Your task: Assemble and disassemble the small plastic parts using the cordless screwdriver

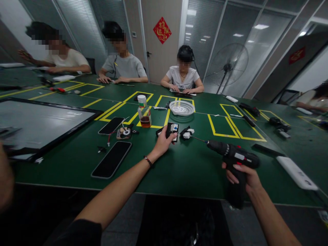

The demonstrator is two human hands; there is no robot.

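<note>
My right hand grips the handle of a black cordless drill, its long thin bit pointing left over the green table. My left hand is closed around a small black case with a white and blue label on its face. Just right of that case lies a small black piece with crumpled white material, close to the tip of the bit. Left of my left hand is a speaker-like round part with wires.
A bottle of brown liquid and a white plastic basket stand beyond my hands. Two phones lie at left, near a large framed panel. A white bar-shaped device is at right. Several people sit around the table.
</note>
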